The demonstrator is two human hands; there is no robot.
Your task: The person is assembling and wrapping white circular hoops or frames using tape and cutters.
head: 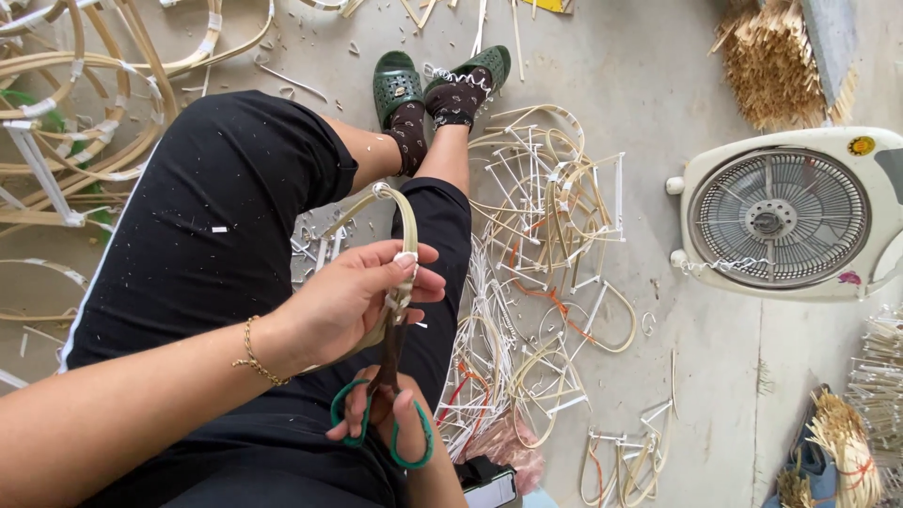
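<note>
While left hand [353, 296] fingers pinch a bent cane strip [400, 212], right hand [390, 419] fingers grip green-handled scissors [386, 395] above the crowded lap.

Round yellow sticker [860, 146] on fan's corner [879, 188]

- Green handles are showing on the scissors [384, 414], the blades looking rusty brown.
- Black trousers [226, 245] are carrying pale flecks of shavings.
- Dark green clogs [397, 87] are pairing with black socks [410, 127] dotted in white.
- A gold chain bracelet [252, 353] is circling the wrist.
- Pale tan cane loop [400, 212] is wearing white tape.
- The box fan [781, 216] is showing cream casing and grey grille.
</note>
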